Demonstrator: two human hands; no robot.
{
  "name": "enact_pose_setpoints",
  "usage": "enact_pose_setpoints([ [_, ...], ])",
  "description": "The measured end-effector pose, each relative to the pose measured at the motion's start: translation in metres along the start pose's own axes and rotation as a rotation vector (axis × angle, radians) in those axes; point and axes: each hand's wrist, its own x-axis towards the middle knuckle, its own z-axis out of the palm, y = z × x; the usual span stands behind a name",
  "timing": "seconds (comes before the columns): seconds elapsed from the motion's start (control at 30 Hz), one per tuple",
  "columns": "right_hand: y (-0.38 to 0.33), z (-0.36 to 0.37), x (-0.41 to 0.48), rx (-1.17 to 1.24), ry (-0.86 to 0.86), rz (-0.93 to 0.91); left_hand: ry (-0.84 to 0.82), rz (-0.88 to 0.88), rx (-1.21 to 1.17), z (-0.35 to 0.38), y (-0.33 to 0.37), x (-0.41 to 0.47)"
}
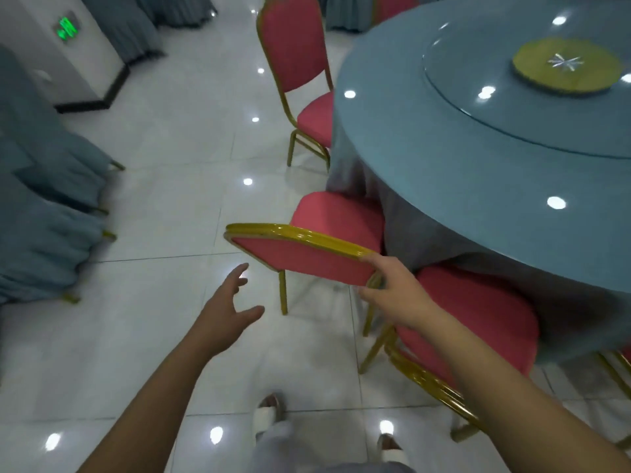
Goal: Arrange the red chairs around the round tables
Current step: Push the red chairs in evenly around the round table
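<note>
Right hand grips 1 corner of the red chair; left hand hovers spread, empty. Lopsided pull could swing it against the near chair.

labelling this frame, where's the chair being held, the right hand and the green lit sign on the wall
held chair (300,259), head view, red pad of its backrest
right hand (397,290), head view, back of the hand, at the backrest's corner
green lit sign (66,28), head view, its glowing green panel
</note>
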Motion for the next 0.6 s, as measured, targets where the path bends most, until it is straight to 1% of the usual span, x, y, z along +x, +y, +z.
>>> enact_pose_setpoints([
  [0.1, -0.035, 0.022, 0.044, -0.057, 0.073, -0.004, 0.007, 0.039, 0.002, -0.034, -0.014, 0.037],
  [0.17, -0.056, 0.040, 0.065, -0.102, 0.124, 0.035, -0.003, 0.105, 0.030, -0.057, -0.019, 0.062],
  [0.2, -0.064, 0.049, 0.073, -0.164, 0.134, 0.076, -0.012, 0.143, 0.034, -0.067, -0.021, 0.072],
  [0.27, -0.075, 0.064, 0.083, -0.369, 0.102, 0.183, -0.064, 0.212, 0.057, -0.082, -0.025, 0.091],
  [0.33, -0.079, 0.075, 0.092, -0.465, 0.110, 0.257, -0.162, 0.267, 0.188, -0.094, -0.024, 0.116],
  [0.43, -0.078, 0.080, 0.104, -0.413, 0.216, 0.333, -0.307, 0.384, 0.555, -0.101, -0.014, 0.167],
  [0.47, -0.077, 0.079, 0.106, -0.411, 0.224, 0.363, -0.346, 0.415, 0.633, -0.100, -0.009, 0.183],
  [0.53, -0.076, 0.075, 0.110, -0.425, 0.213, 0.440, -0.425, 0.478, 0.726, -0.091, -0.002, 0.207],
  [0.6, -0.078, 0.072, 0.115, -0.438, 0.195, 0.488, -0.531, 0.515, 0.723, -0.081, 0.003, 0.227],
])
